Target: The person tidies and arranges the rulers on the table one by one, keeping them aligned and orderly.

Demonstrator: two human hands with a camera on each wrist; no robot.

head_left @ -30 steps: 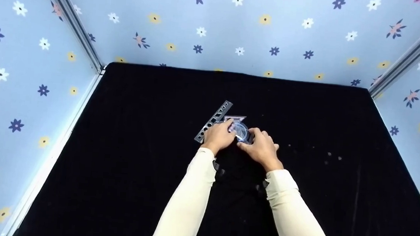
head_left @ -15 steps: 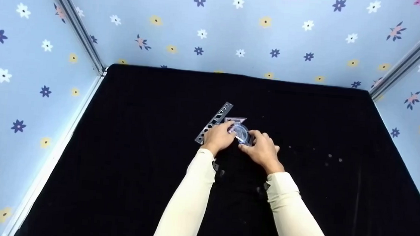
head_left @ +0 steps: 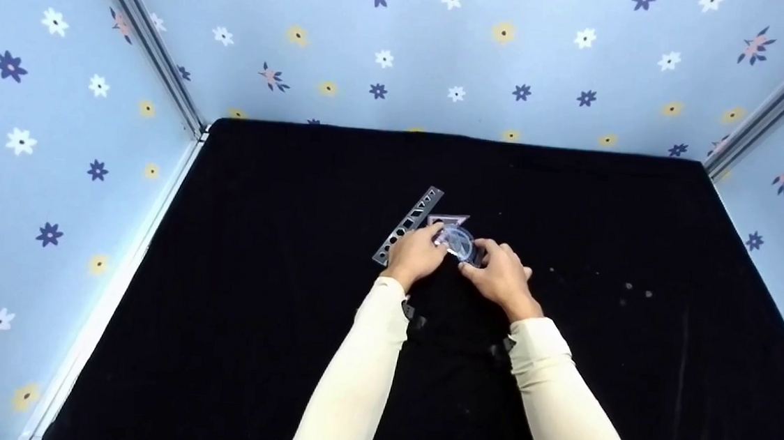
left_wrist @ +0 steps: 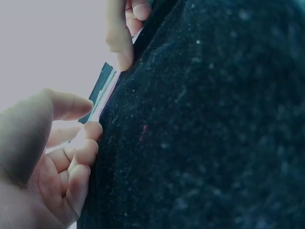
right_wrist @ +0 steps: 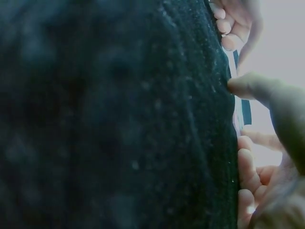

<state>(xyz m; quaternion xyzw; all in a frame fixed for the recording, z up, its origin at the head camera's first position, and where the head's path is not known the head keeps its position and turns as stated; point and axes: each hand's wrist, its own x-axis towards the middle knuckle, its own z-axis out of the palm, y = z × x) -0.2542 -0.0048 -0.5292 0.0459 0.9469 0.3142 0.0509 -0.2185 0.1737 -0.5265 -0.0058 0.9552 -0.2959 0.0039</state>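
Observation:
A clear bluish protractor [head_left: 459,242] lies between the two hands on the black cloth in the head view. My left hand [head_left: 416,253] pinches its left side with thumb and forefinger. At the opposite edge, my right hand [head_left: 503,276] grips it between thumb and fingers. Behind it sits a clear set square [head_left: 458,220] with a pinkish edge, partly covered. A grey stencil ruler [head_left: 408,223] with cut-out shapes slants beside the left hand, which hides part of its lower end. In the left wrist view, thin stacked edges [left_wrist: 104,93] show between the fingers.
Black cloth [head_left: 255,272] covers the table. Flowered blue panels [head_left: 446,63] stand at the back and both sides, joined by metal posts [head_left: 148,33]. A few small pale specks [head_left: 638,290] lie to the right of the right hand.
The head view has swung slightly, so everything sits a little farther right in it. Both hands keep their hold on the protractor, and the ruler and set square lie as before.

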